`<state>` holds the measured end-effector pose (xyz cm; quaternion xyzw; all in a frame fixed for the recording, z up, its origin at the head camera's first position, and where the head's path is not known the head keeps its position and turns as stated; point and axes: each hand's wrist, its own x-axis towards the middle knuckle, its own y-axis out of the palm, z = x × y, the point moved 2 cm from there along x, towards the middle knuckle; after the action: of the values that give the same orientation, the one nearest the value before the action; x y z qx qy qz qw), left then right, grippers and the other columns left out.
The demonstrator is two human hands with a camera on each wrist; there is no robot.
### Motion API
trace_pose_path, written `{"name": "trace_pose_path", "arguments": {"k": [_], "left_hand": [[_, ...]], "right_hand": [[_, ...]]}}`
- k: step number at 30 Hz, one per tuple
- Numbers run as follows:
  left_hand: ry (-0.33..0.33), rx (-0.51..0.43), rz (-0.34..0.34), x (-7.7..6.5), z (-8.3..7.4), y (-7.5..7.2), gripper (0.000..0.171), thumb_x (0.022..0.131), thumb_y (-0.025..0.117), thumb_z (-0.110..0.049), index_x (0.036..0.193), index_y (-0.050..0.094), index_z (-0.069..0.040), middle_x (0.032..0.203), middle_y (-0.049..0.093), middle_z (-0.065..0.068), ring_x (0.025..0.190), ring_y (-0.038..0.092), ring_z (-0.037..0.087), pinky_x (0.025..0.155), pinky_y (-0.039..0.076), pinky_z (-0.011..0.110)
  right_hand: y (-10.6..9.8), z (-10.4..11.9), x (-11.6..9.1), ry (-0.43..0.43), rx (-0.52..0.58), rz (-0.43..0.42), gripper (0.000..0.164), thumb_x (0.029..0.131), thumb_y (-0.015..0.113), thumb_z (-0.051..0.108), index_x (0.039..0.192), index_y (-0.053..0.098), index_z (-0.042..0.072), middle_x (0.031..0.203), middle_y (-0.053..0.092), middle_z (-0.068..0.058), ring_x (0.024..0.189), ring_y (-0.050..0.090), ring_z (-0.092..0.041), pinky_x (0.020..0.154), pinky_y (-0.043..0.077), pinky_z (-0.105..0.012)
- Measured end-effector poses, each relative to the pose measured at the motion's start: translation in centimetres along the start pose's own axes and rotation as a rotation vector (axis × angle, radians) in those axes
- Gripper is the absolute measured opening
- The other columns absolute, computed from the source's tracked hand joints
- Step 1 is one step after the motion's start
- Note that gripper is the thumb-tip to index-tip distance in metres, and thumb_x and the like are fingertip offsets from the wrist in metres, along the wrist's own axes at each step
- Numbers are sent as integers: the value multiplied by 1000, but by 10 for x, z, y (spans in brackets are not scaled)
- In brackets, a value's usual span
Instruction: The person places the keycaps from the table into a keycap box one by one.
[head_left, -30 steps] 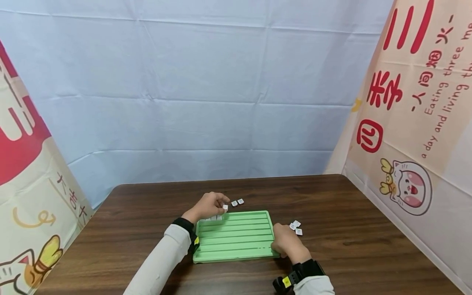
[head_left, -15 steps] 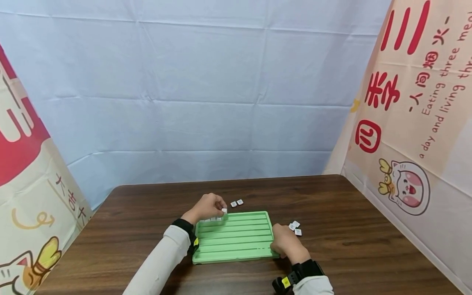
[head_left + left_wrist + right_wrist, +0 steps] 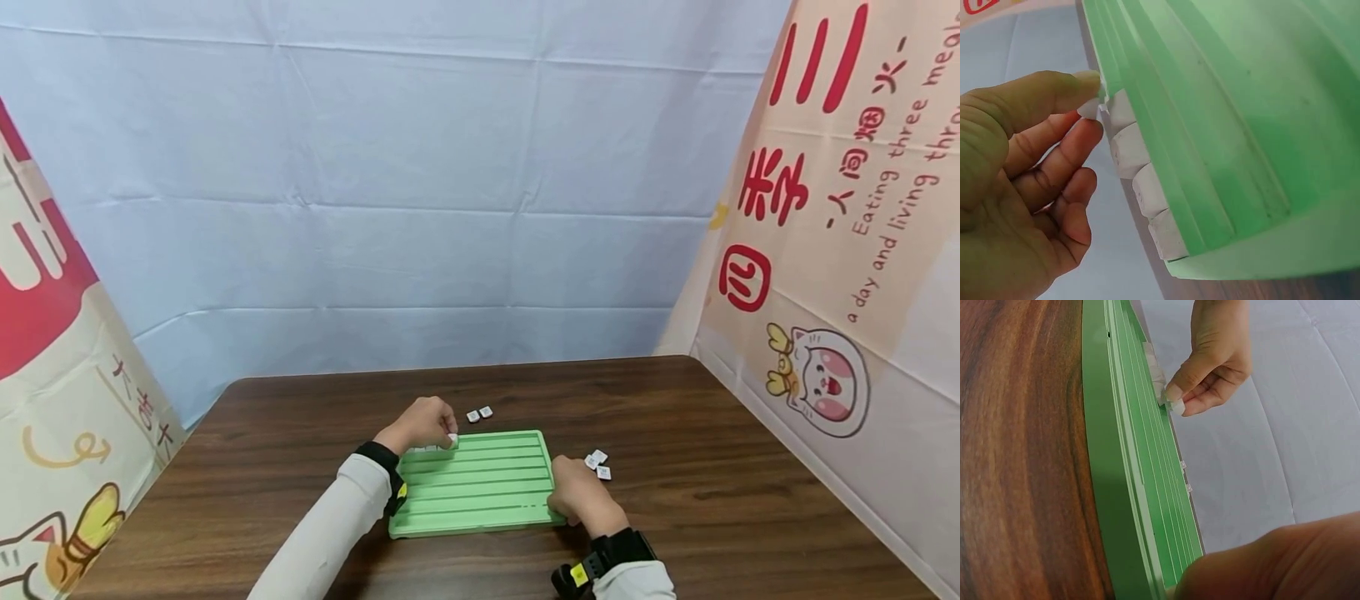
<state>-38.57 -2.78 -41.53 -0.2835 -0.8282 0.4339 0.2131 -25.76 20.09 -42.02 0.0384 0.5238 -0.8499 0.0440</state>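
My left hand (image 3: 424,422) pinches a small white tile (image 3: 1089,109) between thumb and fingers at the far left part of a green ridged tray (image 3: 480,486). In the left wrist view, several white tiles (image 3: 1149,189) stand in a row along the tray's far groove, and the held tile is right beside the end of that row. My right hand (image 3: 583,493) grips the tray's right edge near its front corner, fingers curled; its fingertips are hidden in the head view. The right wrist view shows the held tile (image 3: 1177,407) at the tray's far edge.
Two loose white tiles (image 3: 480,414) lie on the brown wooden table (image 3: 300,433) just beyond the tray. Three more tiles (image 3: 597,463) lie right of my right hand. A pale blue cloth (image 3: 412,208) hangs behind the table, with printed cloths (image 3: 817,250) at the sides.
My left hand has lowered the pinched tile slightly toward the tray's far groove, beside the row. The right hand keeps its hold on the tray edge.
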Motion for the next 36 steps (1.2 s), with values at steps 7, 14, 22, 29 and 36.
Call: {"name": "trace_pose_path", "arguments": {"k": [7, 14, 22, 29, 36], "left_hand": [[-18, 14, 4, 0, -2, 1, 10, 76, 71, 4, 75, 66, -5, 66, 55, -3, 58, 48, 13, 55, 43, 29], [-33, 22, 17, -1, -4, 2, 10, 77, 72, 1, 75, 67, -6, 67, 55, -3, 60, 49, 13, 55, 44, 30], [-58, 48, 26, -1, -5, 5, 10, 77, 74, -1, 74, 66, -7, 69, 55, -4, 62, 49, 13, 56, 43, 30], [-66, 65, 37, 0, -7, 4, 9, 76, 74, -1, 77, 67, -7, 71, 55, -3, 63, 49, 13, 56, 43, 31], [-67, 67, 45, 0, -6, 4, 11, 75, 74, 0, 79, 67, -6, 73, 55, -3, 65, 50, 14, 56, 43, 32]], "right_hand": [[1, 0, 1, 6, -7, 2, 15, 74, 58, -12, 77, 50, 0, 64, 48, -12, 44, 48, -17, 38, 34, -24], [1, 0, 1, -6, -5, -9, 15, 74, 58, -12, 75, 50, 1, 62, 49, -12, 44, 47, -17, 38, 33, -24], [1, 0, 0, -10, -2, -3, 15, 74, 56, -13, 74, 50, 1, 60, 46, -11, 44, 45, -17, 39, 33, -24], [0, 0, -1, -4, -8, 0, 15, 75, 57, -12, 75, 50, 1, 60, 47, -11, 44, 45, -16, 39, 32, -24], [0, 0, 0, -2, -11, 2, 15, 74, 57, -12, 75, 50, 1, 60, 47, -11, 44, 46, -17, 39, 33, -24]]}}
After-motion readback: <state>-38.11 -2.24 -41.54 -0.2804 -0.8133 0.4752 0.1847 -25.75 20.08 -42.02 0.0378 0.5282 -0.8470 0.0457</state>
